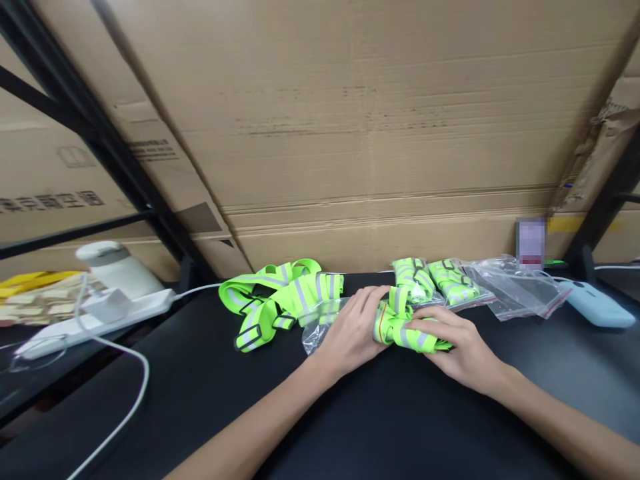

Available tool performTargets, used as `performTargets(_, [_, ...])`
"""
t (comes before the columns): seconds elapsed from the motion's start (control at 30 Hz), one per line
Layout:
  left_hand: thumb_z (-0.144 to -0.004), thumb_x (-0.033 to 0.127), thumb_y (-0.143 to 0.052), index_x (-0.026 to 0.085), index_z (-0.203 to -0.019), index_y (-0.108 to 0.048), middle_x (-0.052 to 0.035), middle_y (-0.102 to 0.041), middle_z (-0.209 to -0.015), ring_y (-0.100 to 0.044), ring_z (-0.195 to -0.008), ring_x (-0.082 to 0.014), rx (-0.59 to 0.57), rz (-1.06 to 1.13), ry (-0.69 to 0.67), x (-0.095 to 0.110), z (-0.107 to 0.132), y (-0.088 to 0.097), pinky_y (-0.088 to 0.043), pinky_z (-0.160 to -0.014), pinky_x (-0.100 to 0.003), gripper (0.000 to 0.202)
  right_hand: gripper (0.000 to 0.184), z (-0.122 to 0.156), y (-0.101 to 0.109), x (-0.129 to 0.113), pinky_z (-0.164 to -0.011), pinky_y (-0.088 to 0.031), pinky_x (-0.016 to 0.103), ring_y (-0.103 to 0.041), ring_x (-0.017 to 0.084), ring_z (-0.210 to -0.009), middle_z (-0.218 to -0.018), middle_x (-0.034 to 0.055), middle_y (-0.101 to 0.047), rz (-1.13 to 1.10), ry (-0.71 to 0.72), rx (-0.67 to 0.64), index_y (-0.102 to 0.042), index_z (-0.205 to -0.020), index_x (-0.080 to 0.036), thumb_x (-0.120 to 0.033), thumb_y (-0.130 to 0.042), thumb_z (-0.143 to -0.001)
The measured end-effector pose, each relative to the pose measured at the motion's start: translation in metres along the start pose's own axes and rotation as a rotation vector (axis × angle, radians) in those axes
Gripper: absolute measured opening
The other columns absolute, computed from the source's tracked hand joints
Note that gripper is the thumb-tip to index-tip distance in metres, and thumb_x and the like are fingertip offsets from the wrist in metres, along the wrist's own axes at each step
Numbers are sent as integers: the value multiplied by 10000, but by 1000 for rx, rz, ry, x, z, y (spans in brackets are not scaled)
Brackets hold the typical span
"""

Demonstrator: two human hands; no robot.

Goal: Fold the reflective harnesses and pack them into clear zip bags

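Note:
A folded bundle of neon-green reflective straps (417,339) with silver stripes is in front of me, just above the black table. My right hand (463,347) is closed on its right side, fingers over the top. My left hand (353,330) is closed around a clear zip bag (313,333), whose far end sticks out left of the hand. An orange-red line like the bag's seal edge crosses the bundle's left end, which appears to be at the bag's mouth. My left fingers and palm hide most of the bag.
Loose reflective straps (270,303) with black buckles lie to the left. Two bagged bundles (414,280) and flat clear bags (520,290) are at the back right. A light-blue phone-like object (597,303) lies farther right. A white power strip (95,327), cable and bottle (123,270) stand left.

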State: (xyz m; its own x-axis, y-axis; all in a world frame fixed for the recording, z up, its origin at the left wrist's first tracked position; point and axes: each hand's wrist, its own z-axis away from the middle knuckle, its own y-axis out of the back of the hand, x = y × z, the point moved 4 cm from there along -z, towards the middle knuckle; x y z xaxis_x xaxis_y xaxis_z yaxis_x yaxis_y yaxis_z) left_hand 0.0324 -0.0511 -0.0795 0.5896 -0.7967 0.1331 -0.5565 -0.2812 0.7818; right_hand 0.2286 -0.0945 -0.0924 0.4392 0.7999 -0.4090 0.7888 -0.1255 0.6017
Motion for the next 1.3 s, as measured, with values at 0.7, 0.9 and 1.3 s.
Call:
performTargets(0.7, [-904, 168, -535, 177, -1274, -412, -140, -617, -1115, -615, -989, -262, 60, 17, -207, 12, 6, -13, -565, -852, -438, 391, 676, 5, -9, 21, -1040, -498, 513, -639, 289, -1163, -1234, 99, -647, -223, -363, -37, -555, -1321, -234, -123, -769, -689])
performTargets(0.9, [-848, 170, -605, 194, -1184, -409, -117, -576, -1075, -606, -1015, -262, 95, 92, -101, 8, 4, -11, -568, -814, -401, 390, 520, 3, -10, 11, -1028, -519, 481, -628, 272, -1199, -1311, 112, -612, -174, -216, -50, -634, -1204, -228, -34, -645, -722])
performTargets(1.3, [-754, 262, -643, 192, -1156, -432, -87, -577, -1016, -570, -893, -269, 22, -18, 69, 1, 4, -9, -486, -756, -416, 460, 563, 3, -4, -7, -981, -555, 477, -557, 269, -1233, -1340, 142, -613, 194, 169, -85, -594, -1329, -180, 30, -477, -820])
